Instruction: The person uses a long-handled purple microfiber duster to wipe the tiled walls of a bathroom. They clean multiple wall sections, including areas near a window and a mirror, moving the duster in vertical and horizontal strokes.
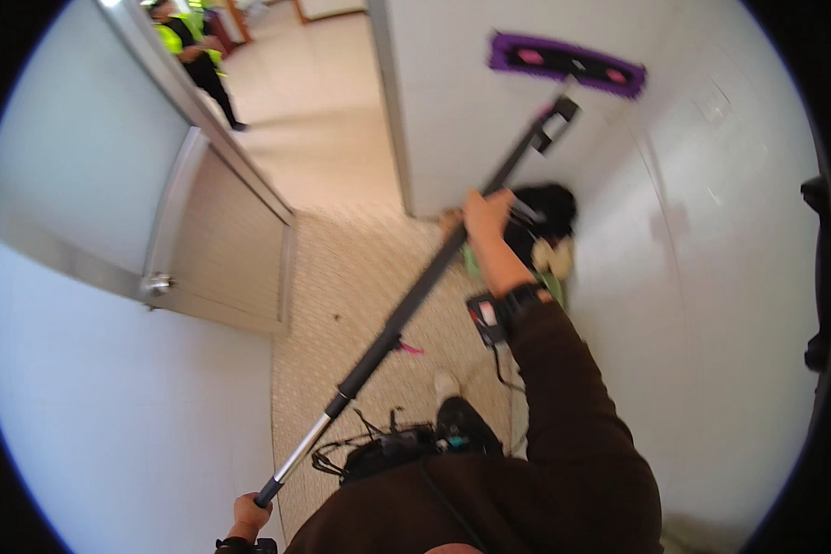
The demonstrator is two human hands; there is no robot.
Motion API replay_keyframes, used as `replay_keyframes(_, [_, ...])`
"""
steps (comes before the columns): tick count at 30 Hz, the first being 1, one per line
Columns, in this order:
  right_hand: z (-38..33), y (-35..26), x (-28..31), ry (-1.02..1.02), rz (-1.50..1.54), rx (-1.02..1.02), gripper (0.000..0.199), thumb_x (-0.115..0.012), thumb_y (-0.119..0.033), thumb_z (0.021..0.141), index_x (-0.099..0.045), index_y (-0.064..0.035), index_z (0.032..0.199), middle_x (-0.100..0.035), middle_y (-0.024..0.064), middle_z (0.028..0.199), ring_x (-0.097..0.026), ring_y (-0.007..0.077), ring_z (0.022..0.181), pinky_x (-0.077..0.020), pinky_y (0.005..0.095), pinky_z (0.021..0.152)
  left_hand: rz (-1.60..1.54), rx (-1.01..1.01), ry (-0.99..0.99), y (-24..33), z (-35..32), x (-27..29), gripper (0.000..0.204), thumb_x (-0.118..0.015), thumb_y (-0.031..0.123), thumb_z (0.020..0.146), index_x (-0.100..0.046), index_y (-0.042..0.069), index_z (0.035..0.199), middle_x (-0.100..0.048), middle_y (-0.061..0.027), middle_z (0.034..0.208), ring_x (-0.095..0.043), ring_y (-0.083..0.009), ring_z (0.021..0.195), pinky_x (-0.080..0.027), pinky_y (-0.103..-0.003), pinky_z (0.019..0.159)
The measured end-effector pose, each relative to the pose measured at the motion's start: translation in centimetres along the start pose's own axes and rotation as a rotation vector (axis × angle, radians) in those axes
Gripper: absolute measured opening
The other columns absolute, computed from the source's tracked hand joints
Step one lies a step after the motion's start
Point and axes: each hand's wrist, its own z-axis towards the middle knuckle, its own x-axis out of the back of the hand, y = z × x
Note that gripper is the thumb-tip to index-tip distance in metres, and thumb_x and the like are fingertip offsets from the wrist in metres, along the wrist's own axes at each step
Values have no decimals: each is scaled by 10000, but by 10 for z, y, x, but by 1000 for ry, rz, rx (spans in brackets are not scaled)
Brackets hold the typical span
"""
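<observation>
A long flat mop (408,307) slants across my body from lower left to upper right. My left hand (252,511) is closed around its bottom end, below the silver section of the pole. Higher up, the fingers of my right hand (486,217) wrap the dark part of the pole. The mop's purple fringed head (568,65) is raised in front of the white wall (448,120); whether it touches the wall I cannot tell. A small pink piece hangs from the pole's middle.
A framed door (222,245) with a round knob stands open at left. Through the doorway, a person (194,55) in a yellow vest stands on the floor beyond. A black bundle (549,210) and light-coloured items lie by the right wall, near a dark boxy device (486,319) with a cord.
</observation>
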Motion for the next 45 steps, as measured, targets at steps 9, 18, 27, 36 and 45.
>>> replay_keyframes(9, [-80, 99, -20, -201, -297, -206, 605, -576, -129, 799, -208, 119, 1210, -505, 302, 1015, -576, 355, 880, -462, 426, 751, 107, 188, -241, -104, -68, -54, 351, -672, 362, 732, -667, 57, 903, -659, -177, 801, -630, -365, 787, -495, -425, 702])
replay_keyframes(18, [-228, 144, -82, -1013, -442, -628, 931, -591, -162, 820, 135, 132, 1323, -559, 288, 939, -612, 346, 813, -529, 374, 675, 106, 364, -191, -60, -158, -27, 394, -663, 439, 726, -672, 92, 913, -658, -157, 805, -634, -342, 793, -509, -422, 670])
replay_keyframes(27, [-178, 210, -95, -1391, -845, 315, 380, -604, -251, 753, -578, -14, 1049, -638, 178, 873, -631, 302, 756, -496, 389, 676, 187, 142, 217, 23, -93, 37, 363, -757, 260, 619, -493, 12, 591, -559, -190, 572, -554, -403, 575, -423, -478, 537])
replay_keyframes(36, [-4, 278, 199, -1510, -1692, 450, 129, -579, -129, 783, -643, -22, 749, -624, 177, 768, -607, 280, 708, -480, 425, 619, 361, 232, 32, 58, -46, 79, 309, -741, 238, 620, -558, -10, 636, -598, -206, 665, -587, -400, 653, -471, -469, 599])
replay_keyframes(45, [20, 258, 349, -833, -1574, -280, 272, -573, -133, 763, -569, 6, 997, -644, 167, 860, -636, 281, 673, -509, 368, 621, 819, 129, 261, 67, 42, 181, 262, -678, 262, 749, -547, 35, 759, -604, -163, 750, -587, -358, 741, -462, -467, 621])
